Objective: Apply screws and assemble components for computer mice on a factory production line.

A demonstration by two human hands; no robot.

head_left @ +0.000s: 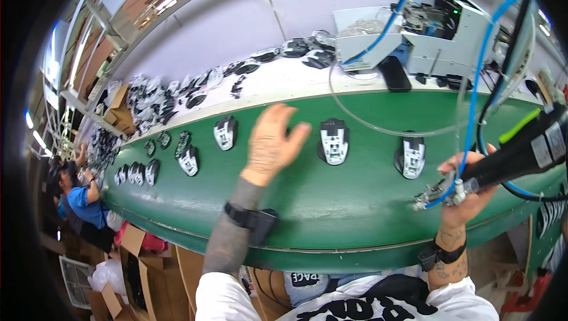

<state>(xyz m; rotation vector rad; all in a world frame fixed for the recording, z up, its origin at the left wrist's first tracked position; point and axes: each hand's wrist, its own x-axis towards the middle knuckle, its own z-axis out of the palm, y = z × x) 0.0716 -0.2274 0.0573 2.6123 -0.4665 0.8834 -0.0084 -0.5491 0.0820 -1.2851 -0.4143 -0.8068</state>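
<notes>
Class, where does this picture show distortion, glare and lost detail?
Head view: the front edge of the table curves and the corners go black; head view: a pale sheen lies on its green top; head view: lamps at far left look blown out, while nearer mice look clear.

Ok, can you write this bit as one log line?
Left hand: open, nothing visible held, above green worktop | Right hand: holding black tool | Near right hand: white-and-black mouse shell

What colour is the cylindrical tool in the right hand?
Mostly black cylindrical tool, with whitish rectangular labels; best seen in the head view.
</notes>
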